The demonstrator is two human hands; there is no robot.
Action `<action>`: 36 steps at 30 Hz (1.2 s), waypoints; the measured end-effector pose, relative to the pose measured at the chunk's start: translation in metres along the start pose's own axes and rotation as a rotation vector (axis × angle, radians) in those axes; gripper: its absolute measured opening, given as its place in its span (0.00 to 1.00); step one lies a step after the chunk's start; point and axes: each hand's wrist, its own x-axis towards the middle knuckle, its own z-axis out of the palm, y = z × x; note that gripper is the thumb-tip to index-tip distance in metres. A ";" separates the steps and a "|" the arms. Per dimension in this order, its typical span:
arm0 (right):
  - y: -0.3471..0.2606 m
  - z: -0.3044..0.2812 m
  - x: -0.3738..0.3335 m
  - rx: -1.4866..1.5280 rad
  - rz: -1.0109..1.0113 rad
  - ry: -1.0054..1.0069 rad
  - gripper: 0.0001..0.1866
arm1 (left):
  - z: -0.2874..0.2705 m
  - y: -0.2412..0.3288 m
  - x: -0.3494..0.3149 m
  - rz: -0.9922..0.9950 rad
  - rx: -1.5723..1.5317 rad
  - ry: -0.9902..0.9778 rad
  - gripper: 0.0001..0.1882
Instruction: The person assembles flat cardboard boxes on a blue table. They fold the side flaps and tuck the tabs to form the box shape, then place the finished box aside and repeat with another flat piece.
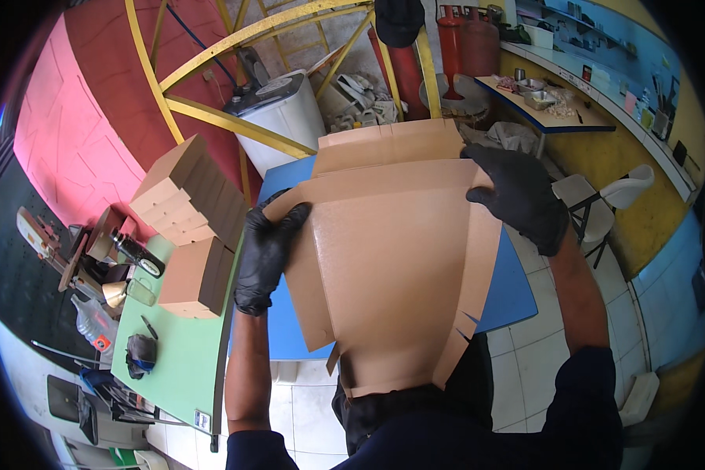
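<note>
A brown cardboard box blank (399, 258), partly folded with its side flaps standing up, is held between my two hands above a blue table (509, 290). Its near end reaches my waist, and slits show along the right flap. My left hand (270, 251), in a black glove, grips the far left corner with the thumb over the edge. On the opposite corner, my right hand (521, 192), also gloved in black, pinches the edge. The undersides, and the fingers behind the cardboard, are hidden. Beyond the far edge rises another cardboard panel (392, 145); whether it is joined cannot be told.
At the left, a green table (180, 376) carries stacked cardboard boxes (192, 196), a dark bottle (137, 254) and a small dark bag (140, 352). Yellow metal framing (235, 125) and a white tub-like machine (278, 117) stand behind. A folding chair (595, 204) is at the right.
</note>
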 end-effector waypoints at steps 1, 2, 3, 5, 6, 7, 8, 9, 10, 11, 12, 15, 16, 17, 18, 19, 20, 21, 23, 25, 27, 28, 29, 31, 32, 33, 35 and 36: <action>0.006 -0.002 -0.003 0.040 0.076 -0.099 0.22 | -0.005 -0.003 0.001 -0.009 0.007 -0.009 0.11; 0.011 -0.002 -0.005 0.064 0.221 -0.244 0.23 | -0.009 -0.006 0.001 -0.041 0.015 -0.009 0.11; 0.015 0.000 -0.008 0.063 0.233 -0.286 0.23 | -0.011 -0.009 0.001 -0.055 -0.012 0.012 0.10; 0.020 0.008 -0.011 0.072 0.339 -0.401 0.25 | -0.016 -0.012 0.003 -0.036 -0.031 0.001 0.11; 0.021 0.015 -0.014 0.001 0.208 -0.296 0.26 | -0.017 -0.013 0.003 -0.093 -0.028 0.029 0.11; 0.020 0.023 -0.017 -0.031 0.026 -0.130 0.26 | -0.018 -0.014 0.003 -0.038 -0.066 -0.023 0.11; 0.020 0.028 -0.019 -0.060 -0.151 0.007 0.26 | -0.019 -0.014 0.003 -0.035 -0.089 -0.043 0.10; 0.019 0.029 -0.021 -0.133 -0.137 0.002 0.28 | -0.020 -0.013 0.002 -0.031 -0.125 -0.061 0.10; 0.018 0.029 -0.022 -0.208 -0.116 -0.031 0.29 | -0.020 -0.012 0.001 -0.048 -0.070 -0.069 0.10; 0.014 0.027 -0.023 -0.292 -0.040 -0.130 0.31 | -0.020 -0.011 0.000 -0.057 -0.030 -0.078 0.09; 0.008 0.023 -0.023 -0.267 -0.058 -0.047 0.32 | -0.018 -0.009 0.000 -0.060 0.009 -0.090 0.09; -0.024 0.006 -0.018 -0.111 -0.011 0.057 0.32 | -0.009 -0.003 0.000 -0.041 -0.036 -0.100 0.07; -0.039 0.007 -0.013 0.013 -0.035 0.127 0.31 | -0.004 -0.001 -0.001 0.034 -0.029 -0.138 0.07; -0.056 0.012 -0.008 0.085 -0.071 0.134 0.27 | 0.001 0.002 -0.002 0.066 -0.005 -0.162 0.07; -0.070 0.019 -0.001 0.237 -0.091 0.116 0.25 | 0.007 0.006 -0.004 0.092 0.015 -0.183 0.07; -0.080 0.027 0.006 0.354 -0.126 0.044 0.24 | 0.013 0.010 -0.006 0.097 0.029 -0.207 0.07; -0.085 0.033 0.013 0.422 -0.132 -0.001 0.21 | 0.018 0.014 -0.008 0.095 0.040 -0.228 0.07; -0.086 0.038 0.018 0.468 -0.053 -0.181 0.18 | 0.021 0.019 -0.009 0.114 0.034 -0.251 0.07; -0.080 0.045 0.025 0.587 -0.006 -0.345 0.14 | 0.021 0.033 -0.010 0.089 0.110 -0.319 0.08; -0.075 0.049 0.025 0.740 0.000 -0.330 0.12 | 0.014 0.048 -0.010 -0.009 -0.009 -0.315 0.11; -0.076 0.051 0.022 0.553 -0.015 -0.197 0.11 | 0.003 0.063 -0.008 -0.199 -0.308 -0.235 0.14; -0.079 0.052 0.020 0.466 -0.019 -0.120 0.11 | -0.005 0.071 -0.007 -0.153 -0.229 -0.214 0.19; -0.083 0.053 0.018 0.487 -0.040 -0.112 0.11 | -0.007 0.075 -0.004 -0.027 -0.042 -0.284 0.18; -0.090 0.052 0.018 0.502 -0.049 -0.138 0.10 | -0.006 0.079 -0.002 0.157 0.316 -0.452 0.17; -0.094 0.051 0.018 0.529 -0.104 -0.088 0.10 | 0.000 0.079 -0.003 0.196 0.501 -0.587 0.17; -0.098 0.049 0.018 0.533 -0.119 -0.077 0.10 | 0.003 0.081 -0.004 0.127 0.601 -0.639 0.14; -0.104 0.042 0.017 0.491 -0.133 -0.115 0.10 | 0.010 0.086 -0.007 0.240 0.849 -0.645 0.10; -0.106 0.038 0.016 0.444 -0.134 -0.165 0.09 | 0.014 0.089 -0.007 0.331 0.952 -0.651 0.08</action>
